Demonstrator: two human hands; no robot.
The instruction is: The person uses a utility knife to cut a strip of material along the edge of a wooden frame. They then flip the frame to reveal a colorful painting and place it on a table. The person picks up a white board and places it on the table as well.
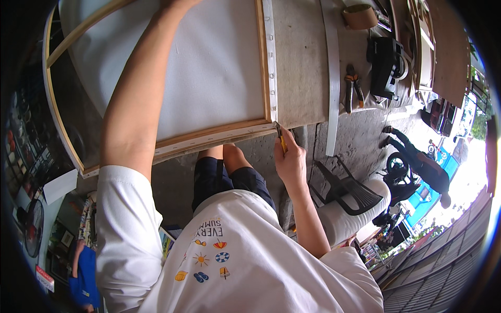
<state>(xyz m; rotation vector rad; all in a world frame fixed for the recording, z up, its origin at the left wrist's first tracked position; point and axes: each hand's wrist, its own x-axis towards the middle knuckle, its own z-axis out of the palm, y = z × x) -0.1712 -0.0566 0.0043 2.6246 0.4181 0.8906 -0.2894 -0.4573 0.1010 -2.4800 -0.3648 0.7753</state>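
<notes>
A wooden stretcher frame (209, 131) with white canvas (214, 68) on it lies on the table before me. Staples run along its white folded edge (270, 52). At its near right corner, my right hand (291, 159) is closed round a slim yellow and black utility knife (283, 142), whose tip meets that corner. My left forearm reaches across the canvas, and my left hand (180, 3) is cut off by the top edge, so its fingers are hidden.
Right of the frame lie a long pale strip (332, 78), orange-handled pliers (353, 88), a tape roll (360, 16) and a black tool (385, 68). A black plastic chair (348, 190) and a white roll (339, 219) stand at my right. Another person (425, 164) is further off.
</notes>
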